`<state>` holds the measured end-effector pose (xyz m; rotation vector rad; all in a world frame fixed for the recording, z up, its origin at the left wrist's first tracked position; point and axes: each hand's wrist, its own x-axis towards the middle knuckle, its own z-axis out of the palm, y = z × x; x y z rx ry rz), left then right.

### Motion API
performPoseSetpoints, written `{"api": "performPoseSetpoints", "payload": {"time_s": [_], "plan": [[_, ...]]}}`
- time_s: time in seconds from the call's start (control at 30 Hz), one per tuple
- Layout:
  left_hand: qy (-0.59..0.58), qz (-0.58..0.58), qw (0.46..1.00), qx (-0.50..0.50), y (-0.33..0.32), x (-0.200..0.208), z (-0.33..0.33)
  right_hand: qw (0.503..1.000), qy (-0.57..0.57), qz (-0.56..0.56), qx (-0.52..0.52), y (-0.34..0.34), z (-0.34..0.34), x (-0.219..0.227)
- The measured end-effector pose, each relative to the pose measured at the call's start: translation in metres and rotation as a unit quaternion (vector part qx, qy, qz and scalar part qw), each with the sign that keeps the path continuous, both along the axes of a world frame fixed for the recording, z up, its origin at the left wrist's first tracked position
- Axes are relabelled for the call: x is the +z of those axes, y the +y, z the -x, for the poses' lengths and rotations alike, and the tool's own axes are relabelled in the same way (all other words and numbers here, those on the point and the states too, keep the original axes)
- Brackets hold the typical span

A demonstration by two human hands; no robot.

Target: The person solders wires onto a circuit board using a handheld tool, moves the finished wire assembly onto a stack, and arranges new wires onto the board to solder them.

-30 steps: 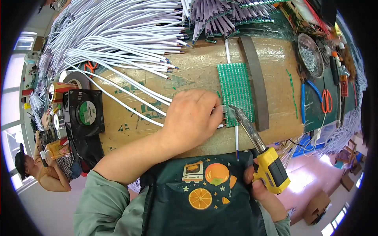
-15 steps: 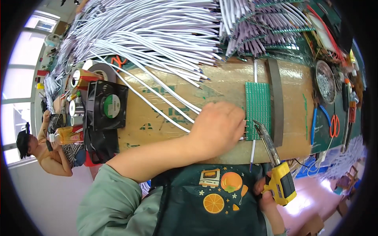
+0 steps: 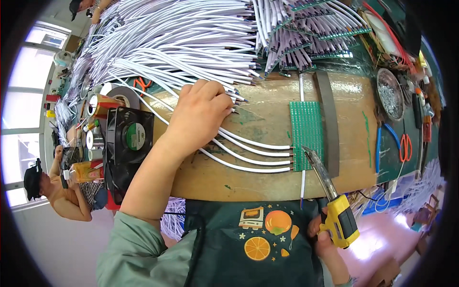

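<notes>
My left hand (image 3: 201, 112) is over the near edge of a pile of white cables (image 3: 181, 36). Its fingers are curled round a white cable (image 3: 234, 110) whose stripped end shows at the fingertips. A green circuit board panel (image 3: 307, 129) lies flat on the work board, with three white cables (image 3: 258, 154) running under my left hand to its left edge. In my right hand (image 3: 322, 237) is a yellow and black soldering gun (image 3: 340, 222). Its metal tip rests at or just above the panel's lower left part; actual contact cannot be made out.
A dark strip (image 3: 327, 124) lies right of the panel on the brown work board (image 3: 354, 158). At left stand a black fan (image 3: 129, 136) and tape rolls. Blue-handled pliers (image 3: 392, 136), orange scissors (image 3: 405, 147) and a metal bowl (image 3: 390, 94) are at right. Another person (image 3: 67, 191) sits far left.
My left hand has left the panel's edge and moved up and left to the cable pile. The three cable ends at the panel are now uncovered. The soldering gun has barely moved.
</notes>
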<state>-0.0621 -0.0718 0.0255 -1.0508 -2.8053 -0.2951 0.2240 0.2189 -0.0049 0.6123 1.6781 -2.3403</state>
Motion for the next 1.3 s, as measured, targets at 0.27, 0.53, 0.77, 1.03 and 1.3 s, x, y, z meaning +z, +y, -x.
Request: {"api": "performPoseSetpoints", "payload": {"time_s": [0.27, 0.53, 0.77, 1.03, 1.3], "plan": [[-0.156, -0.174, 0.968, -0.09, 0.048, -0.001, -0.031, 0.997, 0.052, -0.016, 0.046, 0.01, -0.012, -0.024], [-0.223, -0.156, 0.962, -0.019, 0.073, -0.011, -0.044, 0.997, 0.044, -0.024, 0.052, 0.006, -0.008, -0.016], [-0.203, -0.187, 0.961, -0.033, 0.077, -0.016, -0.047, 0.995, 0.065, -0.03, 0.065, 0.007, -0.009, -0.021], [-0.205, -0.211, 0.956, -0.02, 0.079, -0.018, -0.05, 0.997, 0.081, -0.007, 0.014, 0.0, 0.007, -0.009], [-0.196, -0.183, 0.963, -0.004, 0.082, -0.017, -0.052, 0.988, 0.108, -0.104, 0.028, 0.001, 0.012, -0.012]]}}
